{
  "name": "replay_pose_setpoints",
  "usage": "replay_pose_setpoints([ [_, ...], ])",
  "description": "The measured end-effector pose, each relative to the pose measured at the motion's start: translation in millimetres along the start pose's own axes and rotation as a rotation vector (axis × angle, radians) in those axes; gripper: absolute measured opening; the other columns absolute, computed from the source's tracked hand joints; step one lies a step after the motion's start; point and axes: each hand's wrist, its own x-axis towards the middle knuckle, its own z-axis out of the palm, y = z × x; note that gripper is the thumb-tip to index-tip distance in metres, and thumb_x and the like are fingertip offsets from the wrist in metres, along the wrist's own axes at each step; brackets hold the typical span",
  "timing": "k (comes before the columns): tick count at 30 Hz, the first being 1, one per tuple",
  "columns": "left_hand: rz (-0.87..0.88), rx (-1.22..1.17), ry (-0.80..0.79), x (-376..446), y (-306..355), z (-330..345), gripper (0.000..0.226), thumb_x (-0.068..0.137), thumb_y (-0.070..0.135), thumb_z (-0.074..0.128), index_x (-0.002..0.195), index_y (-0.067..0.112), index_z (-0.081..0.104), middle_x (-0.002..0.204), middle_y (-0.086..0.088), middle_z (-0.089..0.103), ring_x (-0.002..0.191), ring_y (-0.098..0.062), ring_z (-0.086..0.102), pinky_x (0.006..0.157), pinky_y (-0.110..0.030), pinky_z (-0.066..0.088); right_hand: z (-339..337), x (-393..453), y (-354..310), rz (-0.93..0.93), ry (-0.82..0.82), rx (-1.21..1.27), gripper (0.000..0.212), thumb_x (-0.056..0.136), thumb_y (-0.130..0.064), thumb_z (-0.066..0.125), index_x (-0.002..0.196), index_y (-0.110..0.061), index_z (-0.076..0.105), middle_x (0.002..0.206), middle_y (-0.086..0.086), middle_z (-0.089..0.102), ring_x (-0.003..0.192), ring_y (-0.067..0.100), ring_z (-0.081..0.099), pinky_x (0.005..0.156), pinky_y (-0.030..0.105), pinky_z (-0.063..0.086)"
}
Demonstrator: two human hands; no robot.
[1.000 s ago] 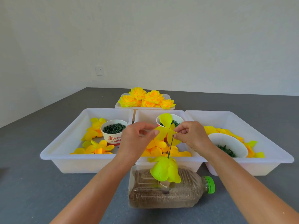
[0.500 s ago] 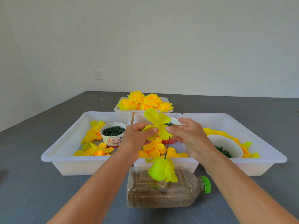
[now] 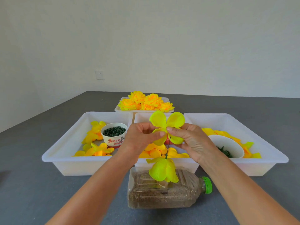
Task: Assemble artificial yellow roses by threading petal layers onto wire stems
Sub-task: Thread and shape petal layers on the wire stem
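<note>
- Head view: left hand [image 3: 142, 137] and right hand [image 3: 191, 140], each grip pinched on petal layer [image 3: 167, 125], now raised and spread flat above wire stem [image 3: 168, 147].
- Stem upright in bottle [image 3: 162, 190] on tabletop [image 3: 40, 192]; layer centred, threading judged imminent.

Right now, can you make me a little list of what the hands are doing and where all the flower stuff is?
left hand: pinching the petal layer at its centre
right hand: pinching the same petal layer from the other side
wire stem: upright, below the petal layer, standing from the bottle
bottle: lying on its side, green cap to the right, grainy brown filling
lower petals: already on the stem, drooping
finished roses: in the far tray
loose petals: in the left bin
paper cup: left bin, full of small dark green pieces
</note>
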Motion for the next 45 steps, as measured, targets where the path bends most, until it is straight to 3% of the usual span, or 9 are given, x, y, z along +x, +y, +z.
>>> replay_pose_setpoints([
  [6,0.039,0.079,0.001,-4,1,-4,0.015,0.075,-0.003,0.07,0.078,0.013,0.07,0.073,-0.005,0.071,0.072,-0.021,0.065,0.074,-0.036,0.054,-3,-7,4,-0.016,0.003,-0.086,0.033,0.057,-0.02,0.075,0.089,-0.012,0.073,0.091,0.01,0.074,0.083,0.026,0.071,0.076,0.042,0.058],
  [9,0.04,0.099,0.002,-8,2,-2,0.012,0.077,-0.005,0.068,0.083,0.005,0.07,0.088,-0.023,0.069,0.082,-0.03,0.062,0.08,-0.047,0.052,-4,-12,4,-0.015,0.0,-0.103,0.033,0.059,-0.021,0.074,0.09,-0.012,0.073,0.091,0.01,0.074,0.083,0.026,0.071,0.077,0.041,0.057],
  [13,0.046,0.102,0.004,-11,5,-1,0.009,0.077,-0.005,0.067,0.081,0.003,0.069,0.084,-0.019,0.068,0.079,-0.028,0.06,0.077,-0.044,0.053,-6,-17,2,-0.018,0.001,-0.099,0.027,0.061,-0.017,0.07,0.088,-0.01,0.072,0.084,0.007,0.074,0.078,0.022,0.069,0.072,0.037,0.056],
  [17,0.05,0.117,0.018,-12,7,1,0.008,0.078,-0.004,0.068,0.084,0.001,0.07,0.091,-0.03,0.067,0.079,-0.027,0.059,0.079,-0.051,0.051,-5,-21,-2,-0.008,0.025,-0.082,0.034,0.06,-0.014,0.07,0.092,-0.003,0.07,0.095,0.019,0.07,0.089,0.034,0.065,0.09,0.056,0.049],
  [20,0.062,0.11,0.022,-12,7,1,0.008,0.078,-0.004,0.068,0.085,-0.003,0.069,0.093,-0.033,0.066,0.079,-0.028,0.059,0.079,-0.053,0.05,-5,-23,-2,-0.022,0.032,-0.101,0.029,0.059,-0.014,0.071,0.087,-0.007,0.073,0.093,0.018,0.071,0.09,0.036,0.065,0.09,0.06,0.047],
  [27,0.075,0.096,0.006,-16,4,-2,0.007,0.077,-0.004,0.067,0.08,0.002,0.069,0.085,-0.022,0.069,0.077,-0.029,0.062,0.077,-0.044,0.053,-5,-27,1,-0.085,-0.016,-0.154,0.027,0.056,-0.022,0.074,0.082,-0.015,0.077,0.093,0.014,0.073,0.093,0.034,0.068,0.088,0.051,0.052],
  [32,0.076,0.072,-0.007,-17,4,-3,0.009,0.077,-0.005,0.067,0.082,0.001,0.07,0.085,-0.022,0.069,0.078,-0.03,0.064,0.076,-0.044,0.054,-5,-28,0,-0.116,-0.049,-0.158,0.022,0.058,-0.022,0.073,0.08,-0.019,0.078,0.09,0.01,0.074,0.087,0.027,0.07,0.082,0.041,0.057],
  [39,0.074,0.067,-0.02,-20,6,-4,0.009,0.077,-0.005,0.067,0.084,0.0,0.07,0.086,-0.023,0.07,0.076,-0.029,0.065,0.075,-0.046,0.054,-5,-31,0,-0.151,-0.077,-0.186,0.033,0.053,-0.028,0.077,0.084,-0.017,0.077,0.094,0.012,0.073,0.093,0.032,0.068,0.085,0.043,0.055],
  [45,0.072,0.071,-0.008,-21,7,-3,0.008,0.077,-0.007,0.066,0.081,-0.001,0.069,0.085,-0.025,0.068,0.076,-0.031,0.062,0.075,-0.05,0.053,-5,-32,-1,-0.203,-0.099,-0.232,0.026,0.054,-0.029,0.077,0.079,-0.023,0.078,0.086,0.005,0.075,0.085,0.023,0.071,0.078,0.037,0.058],
])
